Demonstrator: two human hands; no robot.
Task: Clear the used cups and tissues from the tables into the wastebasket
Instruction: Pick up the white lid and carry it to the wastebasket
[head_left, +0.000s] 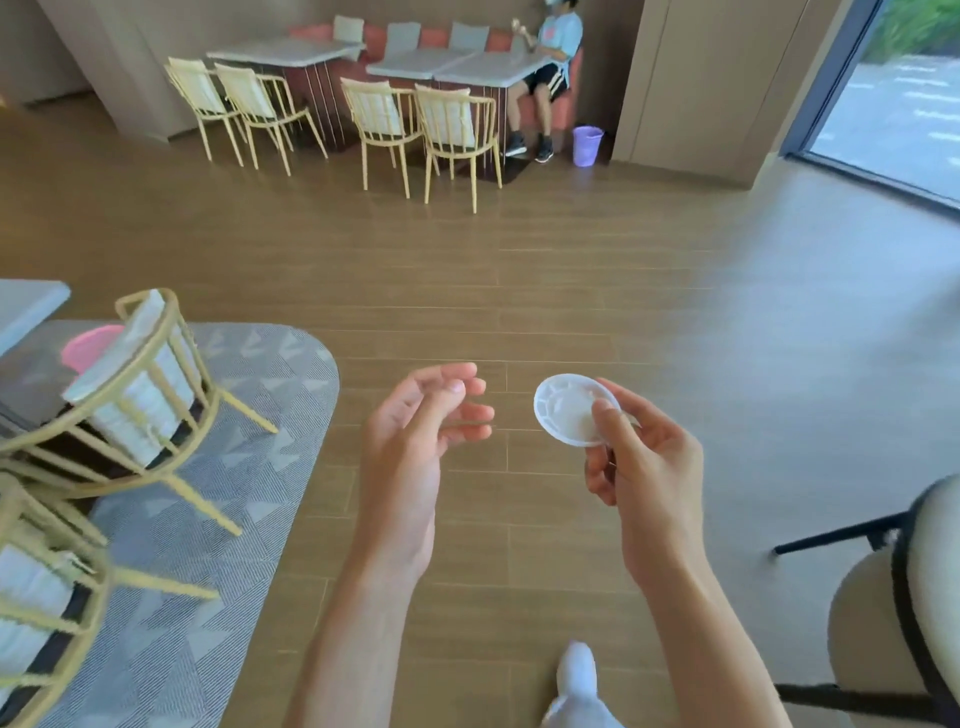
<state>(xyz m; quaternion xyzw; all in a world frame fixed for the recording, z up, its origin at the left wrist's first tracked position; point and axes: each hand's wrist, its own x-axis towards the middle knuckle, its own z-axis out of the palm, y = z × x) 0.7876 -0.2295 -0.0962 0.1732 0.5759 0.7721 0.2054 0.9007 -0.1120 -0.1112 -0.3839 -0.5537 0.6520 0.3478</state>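
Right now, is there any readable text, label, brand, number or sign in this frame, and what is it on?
None can be read.
White plastic lid pinched in the right hand: raised moulded marks only, no letters legible.
Seated person's shirt at the far tables: a pinkish print, too small and blurred to read.
Purple wastebasket: no label visible.
Left hand holds nothing.

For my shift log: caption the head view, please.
Right hand pinches a white cup lid; left hand empty; purple wastebasket far across the floor.
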